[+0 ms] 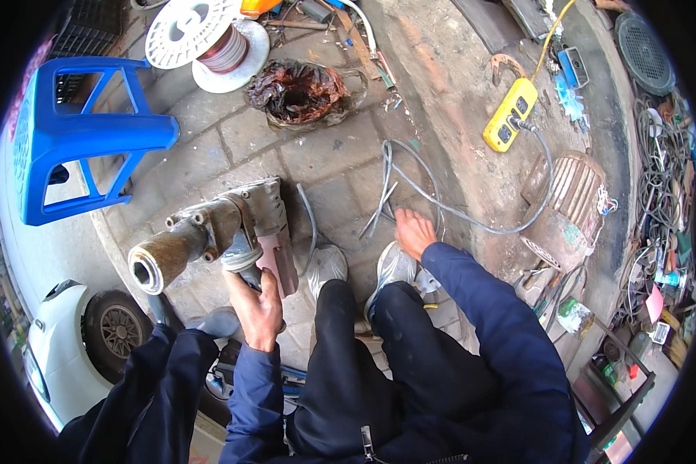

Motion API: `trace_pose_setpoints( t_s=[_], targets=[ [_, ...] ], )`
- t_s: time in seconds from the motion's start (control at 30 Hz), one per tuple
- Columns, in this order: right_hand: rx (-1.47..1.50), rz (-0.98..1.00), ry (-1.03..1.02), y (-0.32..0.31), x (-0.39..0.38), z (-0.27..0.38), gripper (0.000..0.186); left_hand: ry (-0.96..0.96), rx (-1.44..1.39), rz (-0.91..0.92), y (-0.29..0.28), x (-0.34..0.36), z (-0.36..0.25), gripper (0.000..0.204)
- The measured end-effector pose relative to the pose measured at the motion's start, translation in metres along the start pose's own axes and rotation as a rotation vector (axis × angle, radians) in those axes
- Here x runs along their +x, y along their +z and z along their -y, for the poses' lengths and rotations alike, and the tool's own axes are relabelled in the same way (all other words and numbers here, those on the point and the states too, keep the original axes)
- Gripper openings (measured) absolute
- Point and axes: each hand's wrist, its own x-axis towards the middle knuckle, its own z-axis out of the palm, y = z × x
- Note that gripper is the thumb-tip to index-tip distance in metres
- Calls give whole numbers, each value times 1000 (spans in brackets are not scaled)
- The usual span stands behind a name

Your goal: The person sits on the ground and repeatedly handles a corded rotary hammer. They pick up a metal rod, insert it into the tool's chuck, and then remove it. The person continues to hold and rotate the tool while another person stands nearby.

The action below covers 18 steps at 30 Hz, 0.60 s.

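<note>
A worn metal power tool [201, 228], with a round barrel at its left end and a pinkish lower section, hangs at centre-left. My left hand [255, 301] grips its dark handle below a collar. Beside the tool a short grey cable [308, 216] curves downward. To the right, my right hand [414, 232] has its fingers closed on a looped grey cable [472, 222], above my right shoe. That cable runs to a plug in a yellow power strip [510, 112] on the concrete ledge.
A blue plastic stool [93, 131], cable spool [224, 73] and dark crumpled bag [294, 93] lie ahead. An old motor [564, 209] and tangled cables [649, 178] are at right. Another person's legs [139, 394] stand at lower left by a white car's wheel [116, 332].
</note>
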Motion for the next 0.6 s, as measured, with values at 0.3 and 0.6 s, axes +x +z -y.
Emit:
trace_pose_setpoints(
  t_s=[0.3, 0.6],
  targets=[
    [227, 22, 217, -44, -54, -9, 30, 184, 81, -53, -5, 1, 2, 49],
    [1610, 157, 64, -255, -85, 102, 50, 65, -50, -52, 2, -1, 2, 43]
  ],
)
